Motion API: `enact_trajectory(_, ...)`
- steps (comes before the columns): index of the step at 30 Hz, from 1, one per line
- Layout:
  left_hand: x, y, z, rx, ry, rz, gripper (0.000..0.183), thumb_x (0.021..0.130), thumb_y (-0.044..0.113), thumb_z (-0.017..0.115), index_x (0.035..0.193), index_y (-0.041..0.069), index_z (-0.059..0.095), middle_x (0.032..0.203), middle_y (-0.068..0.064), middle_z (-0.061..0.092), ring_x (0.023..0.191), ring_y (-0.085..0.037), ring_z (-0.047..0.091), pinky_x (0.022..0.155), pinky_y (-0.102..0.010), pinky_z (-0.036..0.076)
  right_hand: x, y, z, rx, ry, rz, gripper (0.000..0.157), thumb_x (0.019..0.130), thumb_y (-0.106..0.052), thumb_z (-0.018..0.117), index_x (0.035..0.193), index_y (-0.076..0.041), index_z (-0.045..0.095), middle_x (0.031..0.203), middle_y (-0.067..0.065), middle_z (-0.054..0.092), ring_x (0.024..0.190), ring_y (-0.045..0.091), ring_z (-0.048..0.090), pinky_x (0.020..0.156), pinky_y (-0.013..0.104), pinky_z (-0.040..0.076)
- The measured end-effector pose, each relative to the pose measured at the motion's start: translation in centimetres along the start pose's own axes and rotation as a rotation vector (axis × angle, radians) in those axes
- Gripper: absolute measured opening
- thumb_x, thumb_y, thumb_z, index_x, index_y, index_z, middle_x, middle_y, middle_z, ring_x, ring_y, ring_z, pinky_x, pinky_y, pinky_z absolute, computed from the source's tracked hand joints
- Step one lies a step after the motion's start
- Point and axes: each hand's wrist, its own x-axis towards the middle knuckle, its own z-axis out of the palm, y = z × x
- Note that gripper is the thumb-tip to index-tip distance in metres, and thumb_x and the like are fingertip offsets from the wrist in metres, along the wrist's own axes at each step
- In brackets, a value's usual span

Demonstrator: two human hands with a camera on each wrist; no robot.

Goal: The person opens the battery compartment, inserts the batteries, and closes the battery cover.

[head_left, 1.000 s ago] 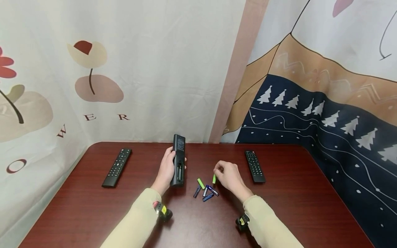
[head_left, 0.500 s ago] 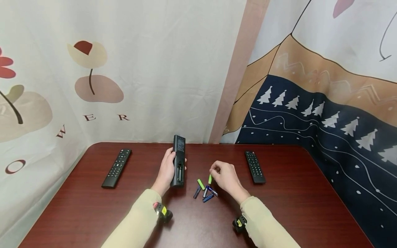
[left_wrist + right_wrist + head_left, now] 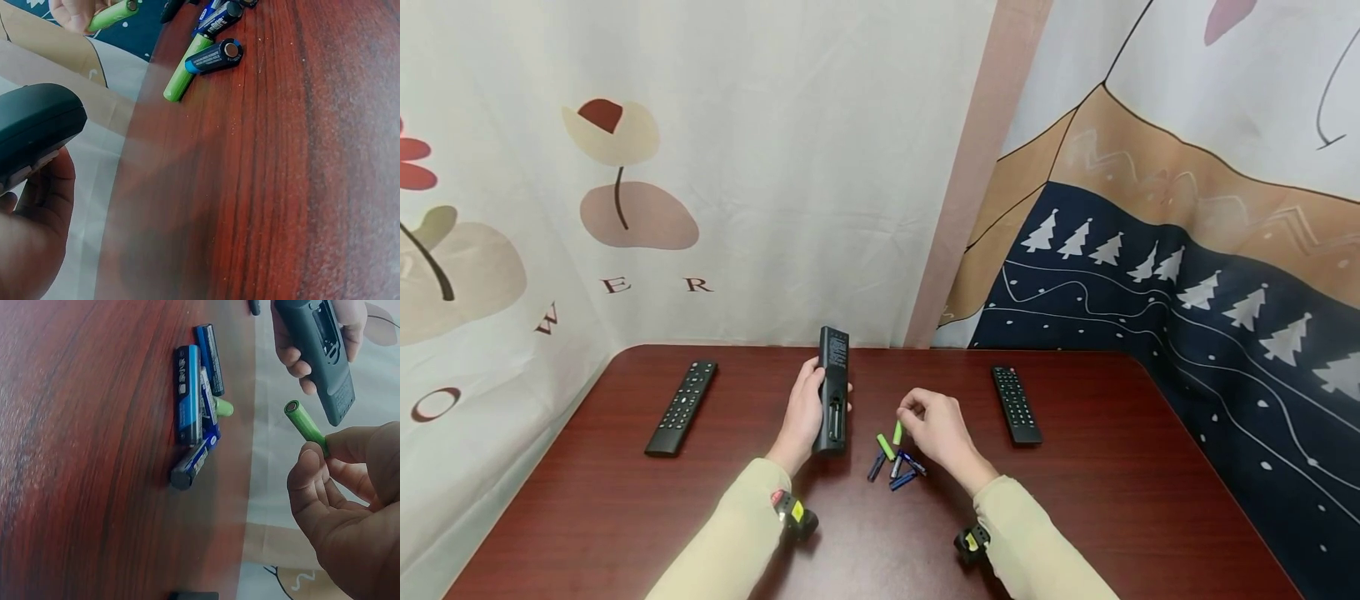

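Nearest you, low in the frame, a left wrist camera and a right wrist camera sit by your cuffs; mind the right one over the pile. Just right of lower centre on the table lie four blue batteries, bunched together, with a loose green battery at their upper left. Above them in the frame, your right hand pinches the held green battery by one end between thumb and finger, its other end free. That is a handy grip for fitting it, I'd judge, but check which end is which first; the pictures don't settle it.

Left of that, near centre, your left hand grips the remote, fingers wrapped round it, its uncovered battery slot toward you. Keep it steady and angled this way; spring end first should seat best. I can't tell what the slot holds.

Farther off, one spare remote lies at left and another remote at right, both well apart from your hands.
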Motion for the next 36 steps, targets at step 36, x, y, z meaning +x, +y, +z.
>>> enact_trajectory(36, -0.3, 0.2, 1.1, -0.017, -0.015, 0.016, 0.044, 0.113, 0.028, 0.022, 0.152, 0.015, 0.038, 0.125, -0.033, 0.057, 0.096, -0.039, 0.065, 0.077, -0.034, 0.055, 0.1, -2.5, 1.4, 0.132, 0.015, -0.051, 0.011, 0.096, -0.006, 0.068, 0.086, -0.010, 0.071, 0.066, -0.003, 0.064, 0.052, 0.004, 0.056, 0.053, 0.023, 0.050)
